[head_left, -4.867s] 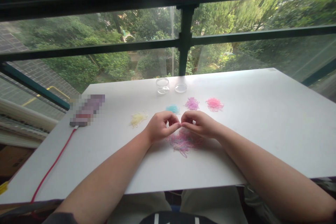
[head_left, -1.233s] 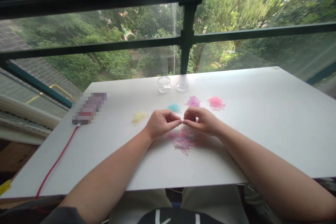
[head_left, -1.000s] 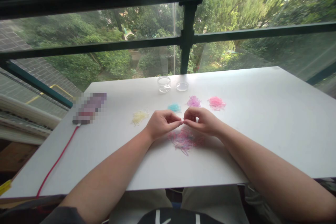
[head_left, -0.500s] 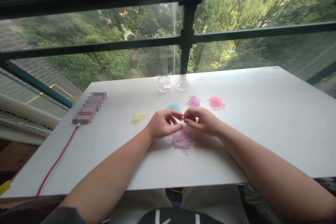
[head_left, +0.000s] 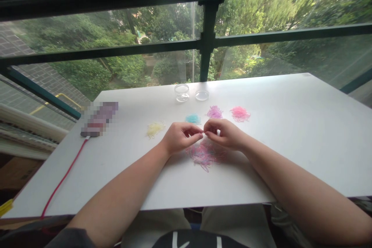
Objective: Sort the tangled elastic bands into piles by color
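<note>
My left hand and my right hand meet fingertip to fingertip above a mixed pile of small thin rubber bands in pink, purple and blue. Thumb and fingers of both are pinched together, on what looks like one tiny rubber band; its colour is hard to make out. Beyond my hands lie sorted heaps: yellow bands to the left, blue bands, purple bands, and pink bands to the right.
A clear round container stands at the back of the white table, with its clear lid beside it. On the left lies a blurred-out device with a red cable. Green-framed windows rise behind the table.
My left fingers and thumb, apart half a second ago, have closed into a pinch against the right fingertips. The right hand has hardly moved.
</note>
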`<state>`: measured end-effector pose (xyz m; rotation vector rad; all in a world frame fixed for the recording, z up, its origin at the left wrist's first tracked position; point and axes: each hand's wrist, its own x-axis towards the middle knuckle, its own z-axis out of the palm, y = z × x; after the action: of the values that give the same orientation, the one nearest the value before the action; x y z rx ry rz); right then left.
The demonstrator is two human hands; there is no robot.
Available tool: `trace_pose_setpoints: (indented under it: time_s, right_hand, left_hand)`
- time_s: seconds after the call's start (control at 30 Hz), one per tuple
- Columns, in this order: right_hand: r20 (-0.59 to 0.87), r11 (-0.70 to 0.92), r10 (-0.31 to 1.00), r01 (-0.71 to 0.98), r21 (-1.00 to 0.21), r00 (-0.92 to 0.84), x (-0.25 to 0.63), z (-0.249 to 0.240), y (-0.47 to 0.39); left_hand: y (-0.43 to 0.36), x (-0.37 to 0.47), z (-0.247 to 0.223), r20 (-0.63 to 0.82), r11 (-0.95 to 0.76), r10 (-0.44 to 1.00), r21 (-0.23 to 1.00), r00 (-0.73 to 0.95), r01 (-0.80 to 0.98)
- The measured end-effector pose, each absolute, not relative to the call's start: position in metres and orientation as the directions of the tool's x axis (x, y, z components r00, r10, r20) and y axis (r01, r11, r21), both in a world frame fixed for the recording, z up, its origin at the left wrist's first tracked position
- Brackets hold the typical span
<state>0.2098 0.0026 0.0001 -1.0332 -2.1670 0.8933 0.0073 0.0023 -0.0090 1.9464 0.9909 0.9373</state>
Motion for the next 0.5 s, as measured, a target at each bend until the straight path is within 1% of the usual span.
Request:
trace_pose_setpoints:
  time_s: [0.23, 0.5]
  right_hand:
    - [0.188, 0.479, 0.799, 0.415, -0.773, -0.571, 0.2113, 0.0013, 0.0019]
    - [0.188, 0.485, 0.767, 0.362, -0.796, -0.614, 0.2110, 0.0063, -0.0003]
  left_hand:
    - [0.0030, 0.0068, -0.0099, 0.281, -0.430, 0.865, 0.842, 0.415, 0.326]
    - [0.0024, 0.0070, -0.0068, 0.281, -0.444, 0.856, 0.830, 0.434, 0.338]
